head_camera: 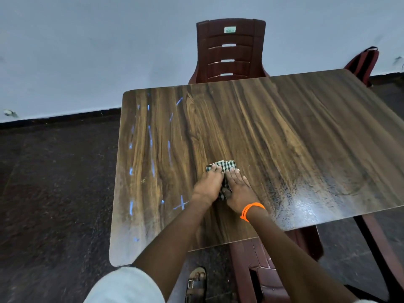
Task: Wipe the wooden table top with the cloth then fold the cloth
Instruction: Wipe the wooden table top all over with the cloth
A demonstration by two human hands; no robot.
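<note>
Both hands (223, 189) press the checked cloth (222, 166) flat on the table (284, 132).

The black-and-white checked cloth (223, 166) lies on the brown wood-grain table top (284, 132), near its middle, with the left hand (207, 184) and right hand (239, 191) side by side on it. A dark red plastic slatted chair (229, 51) stands behind the far edge. Another dark red plastic chair (262, 270) sits under the near edge, right of a brown strapped sandal (196, 283) on the floor
</note>
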